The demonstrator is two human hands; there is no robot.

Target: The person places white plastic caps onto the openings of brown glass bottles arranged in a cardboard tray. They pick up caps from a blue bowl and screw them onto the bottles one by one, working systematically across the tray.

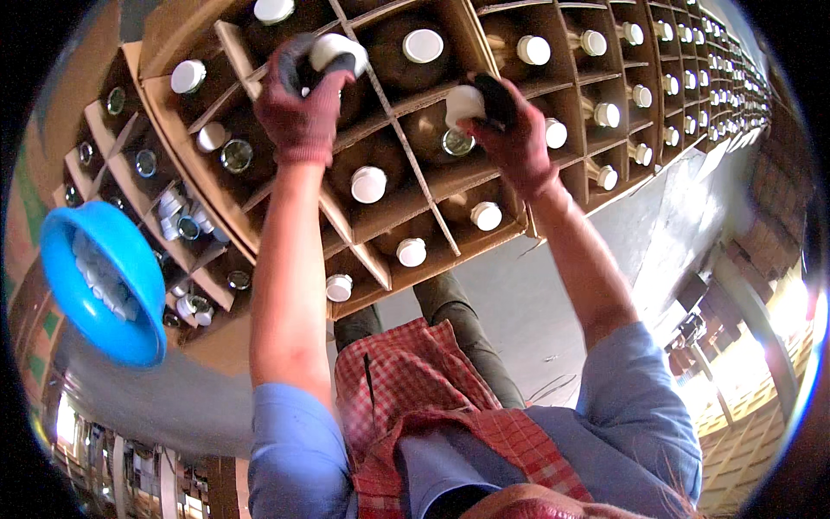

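Observation:
Both my hands wear dark red and black gloves above a divided cardboard box [380, 225] of bottles. My left hand [300, 108] has its fingers wrapped round a white cap [339, 54]; whether that cap sits on a bottle is hidden. Between the thumb and fingers of my right hand [516, 130] is another white cap [465, 103]. Just below this cap shows the bare mouth of a bottle [458, 142]. An uncapped bottle [236, 156] stands left of my left wrist, with a loose-looking white cap [212, 136] beside it. Other bottles around my hands wear white caps.
A blue plastic basin [143, 324] with white caps inside rests at the left, over a box [104, 143] of uncapped bottles. Boxes of capped bottles [607, 114] run in a row to the far right. Grey floor [605, 251] lies on my side of them.

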